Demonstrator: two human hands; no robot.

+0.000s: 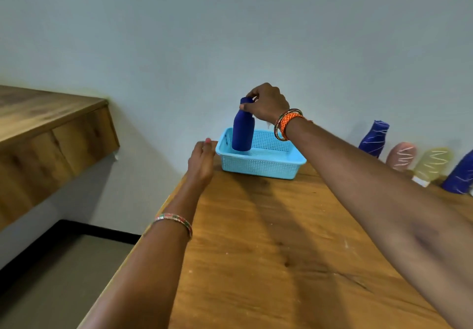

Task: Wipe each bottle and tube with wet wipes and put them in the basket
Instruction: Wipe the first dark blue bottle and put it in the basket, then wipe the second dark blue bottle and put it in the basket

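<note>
A light blue plastic basket (pixel 261 164) sits at the far end of the wooden table, against the wall. A dark blue bottle (pixel 243 130) stands upright in the basket's left part. My right hand (pixel 267 103) grips the bottle at its cap and neck from the right. My left hand (pixel 202 159) hovers with relaxed fingers just left of the basket's rim and holds nothing. Along the wall at the right stand a blue bottle with white scribbles (pixel 373 139), a pink bottle (pixel 400 155), a yellowish bottle (pixel 431 166) and another blue bottle (pixel 459 175), all marked with white lines.
The wooden table (pixel 268 252) stretches toward me, with its left edge running diagonally past my left forearm. A wooden cabinet (pixel 51 134) hangs on the wall at the left, and grey floor lies below it.
</note>
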